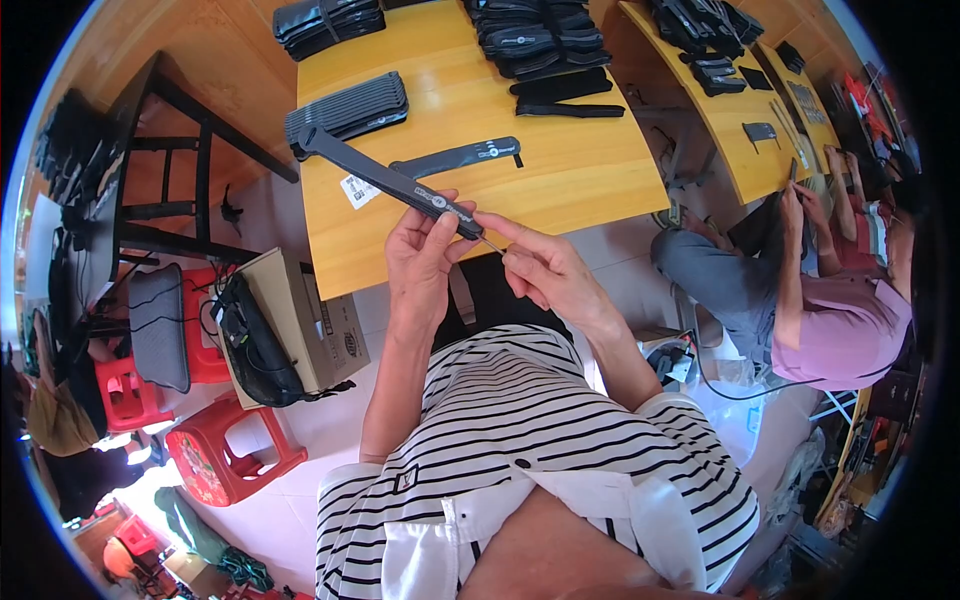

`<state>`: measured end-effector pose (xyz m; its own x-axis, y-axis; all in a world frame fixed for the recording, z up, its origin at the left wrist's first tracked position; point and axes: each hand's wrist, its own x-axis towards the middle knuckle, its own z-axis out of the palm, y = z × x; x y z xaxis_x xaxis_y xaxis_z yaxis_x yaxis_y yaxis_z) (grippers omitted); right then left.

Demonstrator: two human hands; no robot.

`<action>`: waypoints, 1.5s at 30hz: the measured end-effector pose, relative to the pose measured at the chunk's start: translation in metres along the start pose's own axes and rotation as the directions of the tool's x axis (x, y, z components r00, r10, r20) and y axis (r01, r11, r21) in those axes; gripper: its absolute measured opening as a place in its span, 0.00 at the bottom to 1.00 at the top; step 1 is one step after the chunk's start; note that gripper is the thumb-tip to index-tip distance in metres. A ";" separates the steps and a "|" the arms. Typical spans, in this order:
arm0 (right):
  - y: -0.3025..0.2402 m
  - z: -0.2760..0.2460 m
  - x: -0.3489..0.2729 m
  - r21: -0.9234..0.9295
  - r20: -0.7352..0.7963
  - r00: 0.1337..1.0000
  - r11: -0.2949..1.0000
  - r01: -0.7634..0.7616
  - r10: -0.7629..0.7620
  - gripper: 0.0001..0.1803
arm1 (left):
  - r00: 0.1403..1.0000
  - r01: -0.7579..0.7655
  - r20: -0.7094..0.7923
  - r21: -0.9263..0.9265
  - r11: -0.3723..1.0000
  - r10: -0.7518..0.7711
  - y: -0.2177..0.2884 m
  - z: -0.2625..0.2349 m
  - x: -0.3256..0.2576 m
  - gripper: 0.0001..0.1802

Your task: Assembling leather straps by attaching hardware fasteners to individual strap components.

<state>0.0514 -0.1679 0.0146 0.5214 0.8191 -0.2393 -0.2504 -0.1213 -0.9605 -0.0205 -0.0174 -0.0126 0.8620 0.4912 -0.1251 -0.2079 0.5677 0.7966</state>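
Note:
My left hand (418, 265) grips the near end of a long black strap (365, 172) with white print, which slants up and away to the left over the table. My right hand (548, 268) is closed, pinching a thin metal rod (491, 243) that meets the strap's near end. The right index finger reaches toward that end. What kind of tool the rod is, I cannot tell. Beyond my hands lies a second black strap (455, 157) with white print, flat on the table. A white label sheet (358, 191) is partly under the held strap.
The yellow wooden table (590, 180) carries a row of black straps (355, 105), bundled stacks (540, 40) and black strips (570, 95). A cardboard box (335, 350) and a red stool (225, 455) stand at left. People (835, 335) sit working at right.

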 end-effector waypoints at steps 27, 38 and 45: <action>0.022 0.020 0.006 0.323 -0.152 0.988 0.944 0.068 -0.019 0.23 | 0.893 -0.428 0.081 0.459 0.778 0.443 -0.011 0.009 -0.001 0.12; 0.023 0.019 0.008 0.018 -0.253 0.953 0.984 0.179 -0.168 0.22 | 0.917 -0.398 0.149 0.425 0.813 0.370 -0.005 0.009 -0.001 0.10; 0.028 0.006 0.006 -0.108 -0.197 0.958 0.976 0.191 -0.209 0.21 | 0.985 -0.157 0.118 0.325 0.933 0.124 0.009 0.003 0.007 0.14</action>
<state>0.0431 -0.1629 -0.0128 0.7124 0.6995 -0.0564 -0.0564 -0.0230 -0.9981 -0.0155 -0.0108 -0.0047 0.8779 0.4767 0.0456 -0.1789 0.2380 0.9547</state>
